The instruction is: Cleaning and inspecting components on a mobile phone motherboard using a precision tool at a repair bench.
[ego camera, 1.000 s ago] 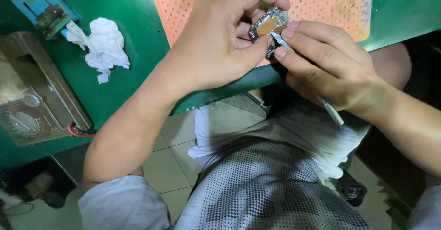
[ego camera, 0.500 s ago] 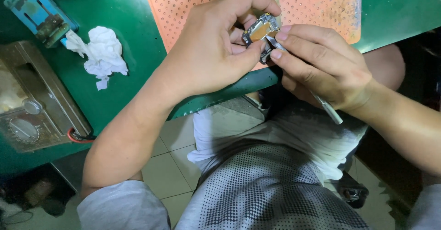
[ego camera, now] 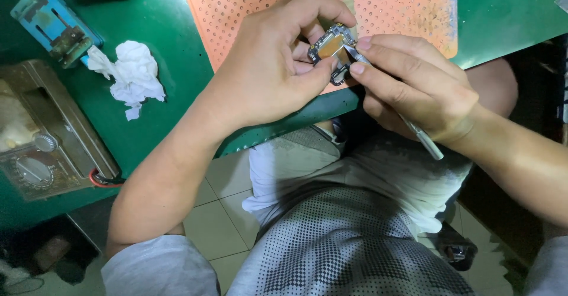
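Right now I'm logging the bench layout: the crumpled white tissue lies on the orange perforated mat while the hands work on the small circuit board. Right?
Not quite. The head view shows the crumpled white tissue on the green table, left of the orange perforated mat. Both hands do work on the small circuit board.

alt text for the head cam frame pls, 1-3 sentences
Seen from above, a person's left hand pinches a small circuit board over an orange perforated mat, while the right hand touches the tip of a thin metal tool to it. On the green bench to the left lie a crumpled white tissue and a worn metal meter.
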